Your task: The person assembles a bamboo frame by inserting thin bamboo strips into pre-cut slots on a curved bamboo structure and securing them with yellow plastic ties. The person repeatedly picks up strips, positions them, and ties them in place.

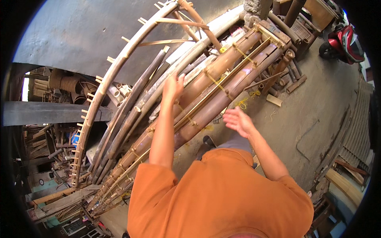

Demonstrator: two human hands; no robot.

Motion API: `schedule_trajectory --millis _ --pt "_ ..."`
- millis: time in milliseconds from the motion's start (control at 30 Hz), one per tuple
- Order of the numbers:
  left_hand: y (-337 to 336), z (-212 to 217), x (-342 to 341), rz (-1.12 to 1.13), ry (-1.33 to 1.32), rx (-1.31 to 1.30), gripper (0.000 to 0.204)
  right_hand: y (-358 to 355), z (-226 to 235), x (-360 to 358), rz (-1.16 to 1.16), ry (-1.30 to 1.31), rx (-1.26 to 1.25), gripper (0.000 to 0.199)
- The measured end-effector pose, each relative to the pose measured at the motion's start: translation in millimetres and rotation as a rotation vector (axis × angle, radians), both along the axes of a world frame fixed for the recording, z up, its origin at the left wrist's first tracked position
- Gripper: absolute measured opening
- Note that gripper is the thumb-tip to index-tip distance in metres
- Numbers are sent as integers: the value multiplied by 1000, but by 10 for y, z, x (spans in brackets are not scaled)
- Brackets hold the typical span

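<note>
I stand in an orange shirt beside a long bundle of thick brown bamboo poles [222, 85] tied with yellow cord [216, 82]. My left hand [173, 86] is raised over the poles with its fingers spread, holding nothing; whether it touches them I cannot tell. My right hand [238, 120] hovers open, palm up, just to the right of the bundle above the concrete floor, also holding nothing. A thin bamboo strip [222, 85] runs lengthwise along the top of the tied poles.
A pale curved bamboo ladder-like frame with pegs [104, 85] arches on the left beside several grey poles [131, 107]. Short bamboo offcuts [274, 100] lie on the floor [313, 99]. A red motorbike [343, 43] stands at the top right. Cluttered wood stock fills the left.
</note>
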State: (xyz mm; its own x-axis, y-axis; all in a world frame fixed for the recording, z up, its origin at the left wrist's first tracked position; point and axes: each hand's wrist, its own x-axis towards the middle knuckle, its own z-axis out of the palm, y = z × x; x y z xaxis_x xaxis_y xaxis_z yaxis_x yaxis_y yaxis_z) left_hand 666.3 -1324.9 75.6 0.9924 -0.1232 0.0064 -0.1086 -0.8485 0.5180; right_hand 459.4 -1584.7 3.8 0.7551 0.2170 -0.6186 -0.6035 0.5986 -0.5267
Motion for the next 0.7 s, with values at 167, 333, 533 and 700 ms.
schedule_trajectory --millis 167,333,533,700 --pt "583 384 -1358 -59 294 131 34 1105 140 -311 234 118 371 51" --pt "342 -249 -1736 9 100 197 31 1861 608 208 -328 -450 -107 28" --pt "472 -570 -1772 8 -101 -125 25 2163 1085 1181 884 -1144 -1630 57" --pt "422 -460 -1806 77 -136 -181 25 2106 836 1572 692 -806 -509 45"
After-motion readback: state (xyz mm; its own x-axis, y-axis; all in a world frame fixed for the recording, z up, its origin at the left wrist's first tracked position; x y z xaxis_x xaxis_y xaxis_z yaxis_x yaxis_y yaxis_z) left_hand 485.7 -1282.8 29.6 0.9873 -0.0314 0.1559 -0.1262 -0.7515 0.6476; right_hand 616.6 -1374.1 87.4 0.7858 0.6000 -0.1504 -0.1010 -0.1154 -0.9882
